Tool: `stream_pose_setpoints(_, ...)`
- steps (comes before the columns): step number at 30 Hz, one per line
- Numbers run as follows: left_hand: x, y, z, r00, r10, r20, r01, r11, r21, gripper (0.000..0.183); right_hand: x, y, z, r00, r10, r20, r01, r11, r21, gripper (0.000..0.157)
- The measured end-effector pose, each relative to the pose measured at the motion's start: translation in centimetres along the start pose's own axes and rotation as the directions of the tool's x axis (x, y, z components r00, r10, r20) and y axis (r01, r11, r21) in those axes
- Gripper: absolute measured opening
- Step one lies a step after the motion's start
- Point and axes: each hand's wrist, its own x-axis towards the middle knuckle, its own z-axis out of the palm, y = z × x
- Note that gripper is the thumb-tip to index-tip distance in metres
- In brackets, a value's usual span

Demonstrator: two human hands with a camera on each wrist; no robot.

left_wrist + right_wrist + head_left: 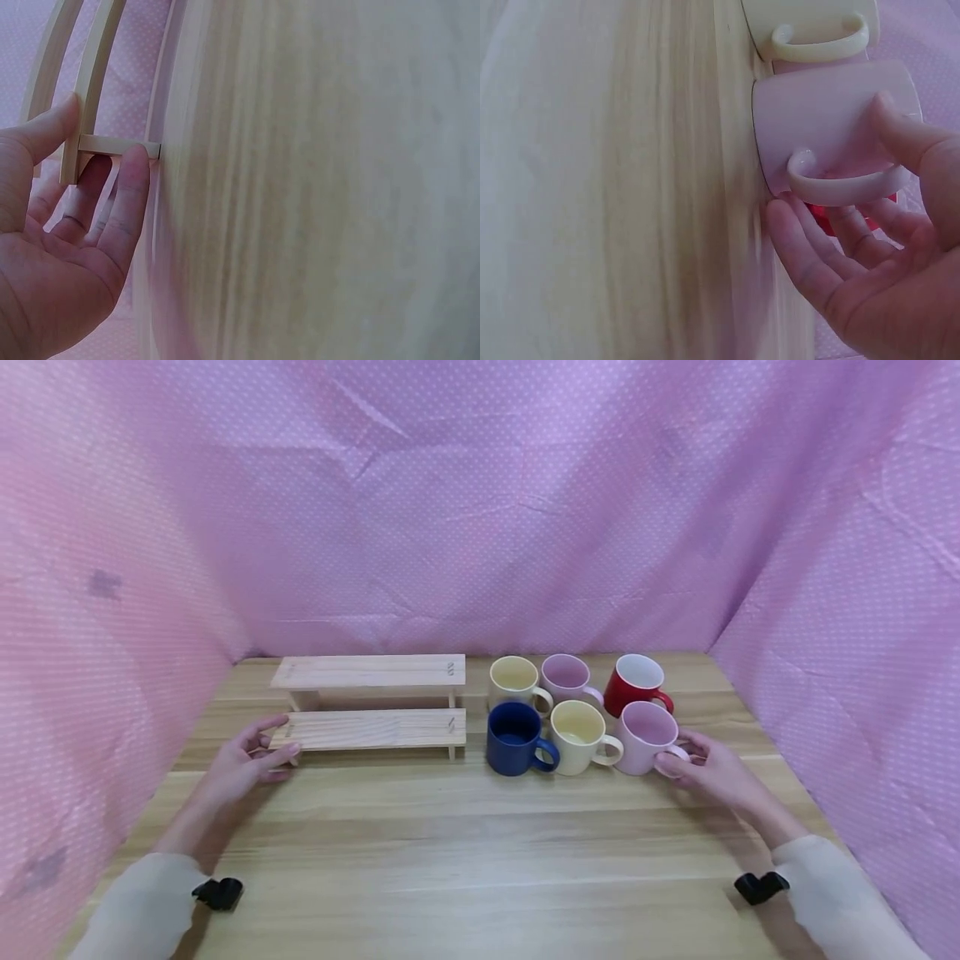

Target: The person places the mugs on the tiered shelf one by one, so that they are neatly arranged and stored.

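Observation:
My left hand (pixel 240 767) holds the left end of the lower wooden shelf (pixel 375 732). In the left wrist view the thumb (pixel 56 129) lies against the board, and other fingers curl below it by the short leg (pixel 120 145). On the right, my right hand (pixel 712 770) is around the handle side of the front pink mug (pixel 641 747). Its thumb (pixel 904 135) touches the mug's wall, while its other fingers spread loosely past the mug handle (pixel 844 187), with a gap showing. Beside this mug stands a cream mug (pixel 573 752).
Behind the lower shelf is a taller wooden shelf (pixel 367 672). A blue mug (pixel 510 756), a second cream mug (pixel 504 689), another pink mug (pixel 558 681) and a red mug (pixel 618 696) stand upright, close together. Pink dotted cloth (pixel 480 543) encloses the wooden table (pixel 480 860).

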Motion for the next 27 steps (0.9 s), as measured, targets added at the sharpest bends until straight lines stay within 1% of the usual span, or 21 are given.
stream_pose_setpoints(5, 0.3, 0.0, 0.2, 1.0, -0.025, 0.007, 0.025, 0.999, 0.022, 0.074, -1.0, 0.1, -0.5, 0.999, 0.032, 0.022, -0.035, 0.99, 0.139, 0.055)
stream_pose_setpoints(8, 0.4, 0.0, 0.1, 1.0, -0.031, 0.004, 0.031, 0.999, 0.024, 0.075, -1.4, 0.1, -0.6, 0.998, 0.036, 0.056, -0.048, 0.976, 0.212, 0.056)
stream_pose_setpoints(11, 0.5, 0.0, 0.0, 0.999, -0.032, 0.001, 0.032, 0.999, 0.011, 0.074, -1.5, -0.1, -0.7, 0.995, 0.027, 0.099, -0.051, 0.966, 0.255, 0.06)
stream_pose_setpoints(14, 0.4, 0.1, 0.0, 1.0, -0.028, -0.001, 0.028, 1.0, 0.003, 0.074, -1.6, -0.1, -0.8, 0.992, 0.021, 0.128, -0.057, 0.958, 0.282, 0.059)
stream_pose_setpoints(17, 0.2, 0.2, -0.1, 1.0, -0.027, -0.004, 0.027, 1.0, 0.003, 0.074, -1.6, 0.0, -0.7, 0.99, 0.012, 0.141, -0.057, 0.948, 0.314, 0.055)
stream_pose_setpoints(21, -0.1, 0.3, -0.1, 1.0, -0.022, -0.012, 0.022, 1.0, 0.005, 0.074, -1.4, 0.2, -0.7, 0.987, -0.034, 0.155, -0.025, 0.932, 0.362, 0.047)
stream_pose_setpoints(27, -0.1, 0.2, 0.1, 1.0, -0.013, -0.006, 0.013, 1.0, -0.024, 0.073, -1.3, 0.5, -0.8, 0.981, -0.087, 0.175, 0.006, 0.91, 0.415, 0.04)
